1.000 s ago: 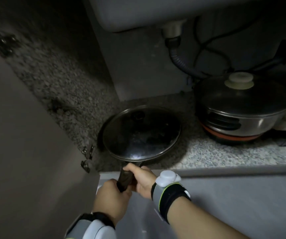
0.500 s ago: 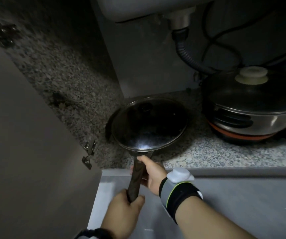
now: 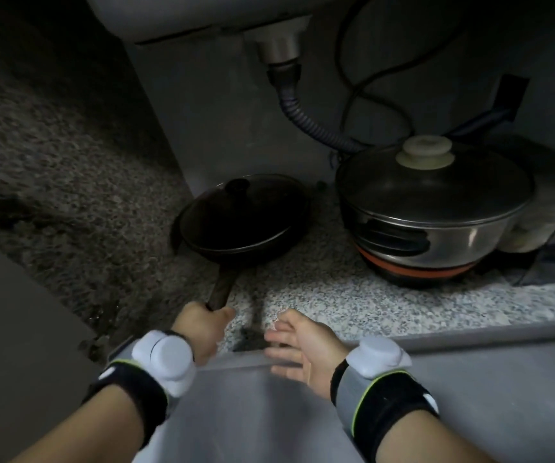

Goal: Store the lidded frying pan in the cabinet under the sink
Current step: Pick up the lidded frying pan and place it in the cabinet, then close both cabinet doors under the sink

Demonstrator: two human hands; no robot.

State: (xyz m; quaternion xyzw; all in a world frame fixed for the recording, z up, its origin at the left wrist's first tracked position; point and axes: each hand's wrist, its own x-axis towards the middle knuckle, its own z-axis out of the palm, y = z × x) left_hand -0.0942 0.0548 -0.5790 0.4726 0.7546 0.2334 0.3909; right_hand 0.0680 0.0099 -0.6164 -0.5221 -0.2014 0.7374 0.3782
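The likeliest trouble here is the domed glass lid [image 3: 241,208] shifting: it only rests on the dark round frying pan [image 3: 242,228], and a sharp push or twist through the long brown handle [image 3: 222,289] could slide it off the rim. A push too far right could also knock the pan against the big stainless-steel lidded pot [image 3: 436,215] that stands near it on the speckled stone cabinet floor [image 3: 319,295]. A push too far back would meet the grey rear panel [image 3: 219,128], which the pan's far edge already seems close to. The corrugated drain hose [image 3: 306,121] hangs above and behind, apart from the pan.

The pan sits on the cabinet floor, inside the cabinet under the sink, left of the steel pot, with its handle pointing out toward the person. The left hand [image 3: 202,329] is closed around the near end of that handle, fingers [image 3: 222,315] wrapped over it. The right hand [image 3: 299,345] is off the pan altogether, spread open and empty, just right of the handle's end over the cabinet's front edge. The pan body lies well ahead of both hands.
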